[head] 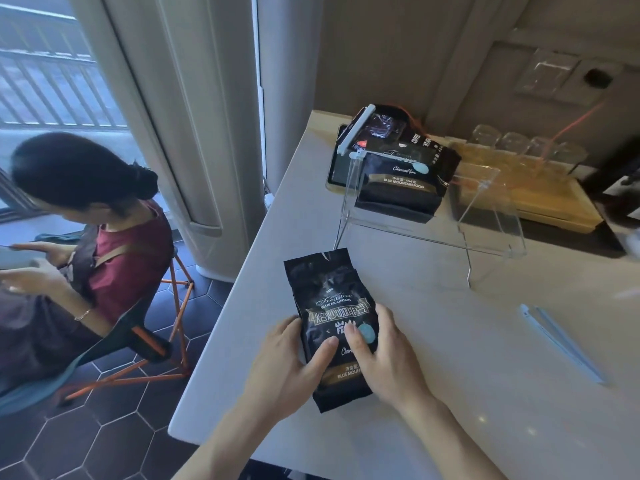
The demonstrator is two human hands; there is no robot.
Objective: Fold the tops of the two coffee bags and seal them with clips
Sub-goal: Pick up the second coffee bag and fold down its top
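While one coffee bag (pixel 398 174) at the far side of the tabletop (pixel 450 341) looks already folded and shut with a white clip (pixel 355 129), the second bag (pixel 332 320) is not yet folded, so about half of the job seems to be done. This near bag is stood up at the near left part of the tabletop, and its top is seen sticking straight up, open and a bit crumpled, with no clip on it. It is held from both sides: the left hand (pixel 287 365) is wrapped round its left edge with the thumb pressed on the front, and the right hand (pixel 384 355) is laid on its right side with the fingers (pixel 353 337) spread over the label. Each grip is closed on the bag, and nothing else is held.

A light blue clip (pixel 561 344) is seen lying flat on the tabletop, well apart to the right of the near bag. It is probably meant for this bag, so folding and clipping are left to do.

Both bags are made of shiny black foil with gold and white letters, and they look soft and crinkly. The clips are long, thin and stiff. The tabletop is pale, smooth and a little glossy. A clear plastic stand (pixel 429 216) is set beside the far bag.
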